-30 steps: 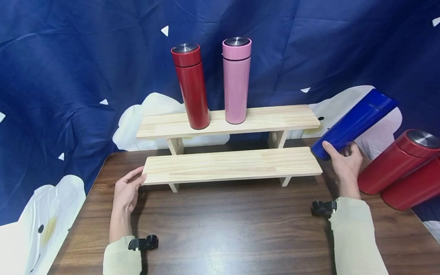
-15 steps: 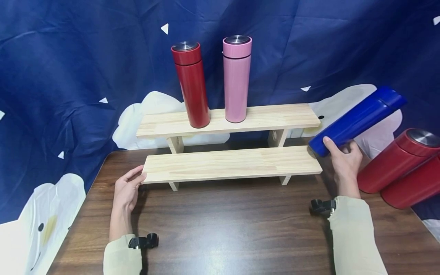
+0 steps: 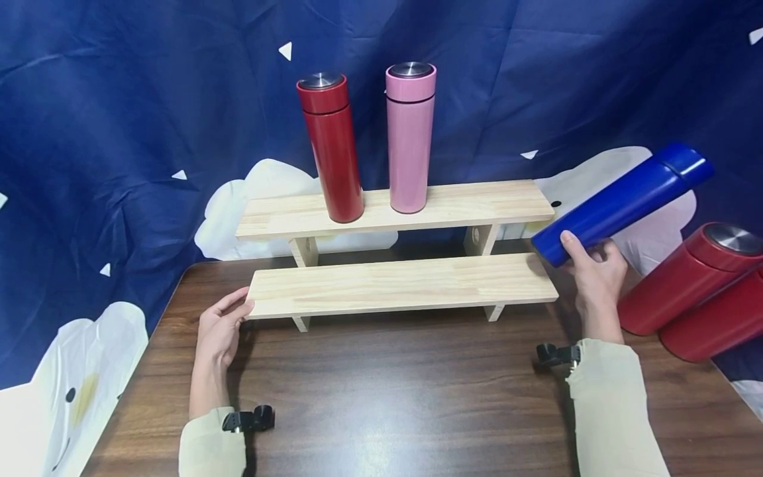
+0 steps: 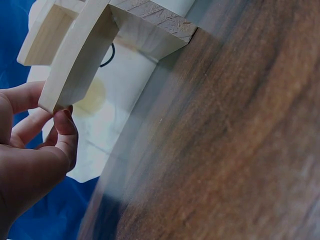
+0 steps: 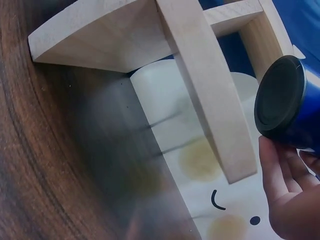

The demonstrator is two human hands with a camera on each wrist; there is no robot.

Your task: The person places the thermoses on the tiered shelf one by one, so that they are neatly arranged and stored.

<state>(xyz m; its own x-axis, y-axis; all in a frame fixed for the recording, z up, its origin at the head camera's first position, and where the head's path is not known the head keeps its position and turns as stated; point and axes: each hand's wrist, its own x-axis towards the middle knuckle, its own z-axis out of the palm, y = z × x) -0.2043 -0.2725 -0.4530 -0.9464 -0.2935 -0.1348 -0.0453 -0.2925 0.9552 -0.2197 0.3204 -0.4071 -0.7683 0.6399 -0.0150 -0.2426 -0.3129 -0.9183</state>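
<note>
A dark blue cloth, printed with small white triangles and pale rounded shapes, fills the background. In front of it lies a brown wood-grain tabletop, glossy at its near side. On the tabletop stands a two-tier wooden rack of pale timber; its upper board sits behind and above its lower board. A red bottle and, to its right, a pink bottle stand upright on the upper board, apart from each other, both with metallic lid tops. Two more red bottles stand side by side on the tabletop, at the far right.

A blue bottle is held in the air, strongly tilted, its black base just beside the right end of the lower board; the right wrist view shows a gap between them. The right hand holds it near that base, thumb and fingers curled around it. The left hand pinches the left end of the lower board between thumb and fingers. A small black device is strapped at each pale sleeve cuff.
</note>
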